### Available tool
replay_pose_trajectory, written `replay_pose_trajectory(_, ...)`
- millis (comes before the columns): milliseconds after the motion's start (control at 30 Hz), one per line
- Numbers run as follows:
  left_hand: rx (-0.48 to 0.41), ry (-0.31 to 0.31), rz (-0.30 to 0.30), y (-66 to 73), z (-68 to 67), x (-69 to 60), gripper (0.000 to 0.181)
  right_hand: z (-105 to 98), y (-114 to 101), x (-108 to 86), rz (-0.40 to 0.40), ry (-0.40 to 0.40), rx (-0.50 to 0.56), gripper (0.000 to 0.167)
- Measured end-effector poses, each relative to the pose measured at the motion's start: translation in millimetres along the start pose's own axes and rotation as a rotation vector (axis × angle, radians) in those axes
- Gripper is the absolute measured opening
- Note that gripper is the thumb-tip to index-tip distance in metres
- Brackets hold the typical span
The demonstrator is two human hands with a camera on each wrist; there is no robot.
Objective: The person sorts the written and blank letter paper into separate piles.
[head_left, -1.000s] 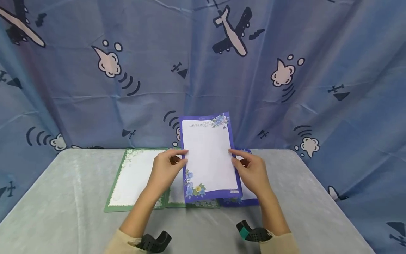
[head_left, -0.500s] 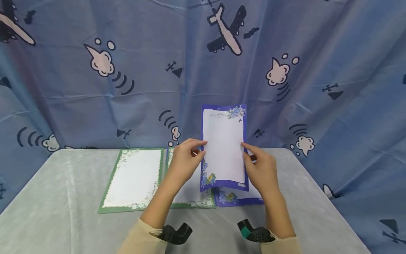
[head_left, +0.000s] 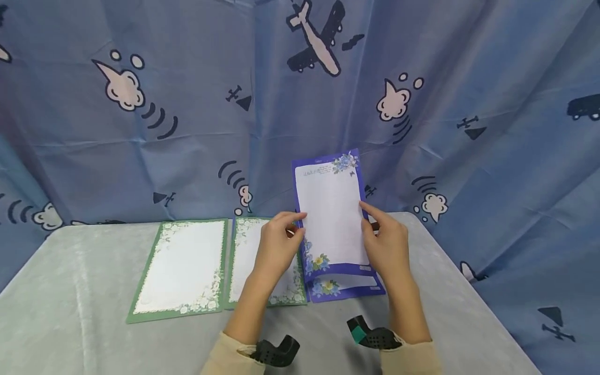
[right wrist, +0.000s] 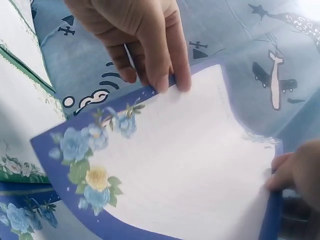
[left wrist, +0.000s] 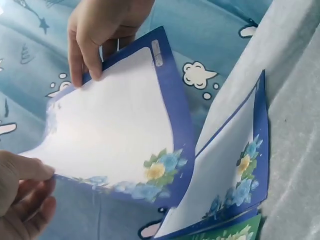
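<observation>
A sheet of paper with a purple-blue floral border (head_left: 333,219) is held up between both hands, bowed slightly. My left hand (head_left: 276,242) pinches its left edge between thumb and fingers. The right edge is pinched by my right hand (head_left: 386,242). In the left wrist view the raised sheet (left wrist: 120,135) curves between the two hands. Beneath it on the table lies a second purple-bordered sheet (head_left: 347,297), mostly covered, its bottom strip showing. Left of that are two green-bordered sheets, the nearer one (head_left: 248,229) partly behind my left hand and the far-left one (head_left: 187,265) in full view.
A grey cloth-covered table (head_left: 94,312) carries the sheets. Behind it hangs a blue curtain (head_left: 197,104) printed with planes and clouds. A black wrist device (head_left: 276,351) sits on the left wrist, another (head_left: 375,333) on the right.
Both hands moved right with the held sheet, and it now hovers over the lower purple sheet. The second green sheet is less covered. The head view has turned slightly right.
</observation>
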State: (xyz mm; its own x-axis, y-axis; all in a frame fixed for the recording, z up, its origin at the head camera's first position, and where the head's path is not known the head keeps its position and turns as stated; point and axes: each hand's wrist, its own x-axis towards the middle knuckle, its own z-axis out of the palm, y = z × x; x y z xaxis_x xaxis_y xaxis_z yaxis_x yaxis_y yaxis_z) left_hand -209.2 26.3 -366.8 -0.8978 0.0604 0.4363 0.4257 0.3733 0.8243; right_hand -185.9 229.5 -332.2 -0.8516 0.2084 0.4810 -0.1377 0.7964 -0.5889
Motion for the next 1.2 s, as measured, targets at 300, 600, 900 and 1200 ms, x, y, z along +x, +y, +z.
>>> replay_pose_trajectory(300, -0.008, 0.002, -0.02, -6.9, 4.2, 1.6, 0.031, 3, -1, 1.7, 0.006, -0.019, -0.01, 0.038)
replay_pose_trajectory(600, 0.019, -0.022, -0.027, -13.0, 13.0, 0.3, 0.03, 4, 7, 3.2, 0.031, -0.073, -0.064, 0.038)
replay_pose_trajectory(900, 0.062, -0.093, -0.099, -24.7, 21.9, -2.8, 0.03, 11, 22, 5.6, 0.119, -0.215, -0.078, 0.039)
replay_pose_trajectory(1200, 0.162, -0.155, -0.132, -30.1, 33.7, -6.2, 0.034, 21, 43, 6.2, 0.153, -0.258, -0.126, 0.039)
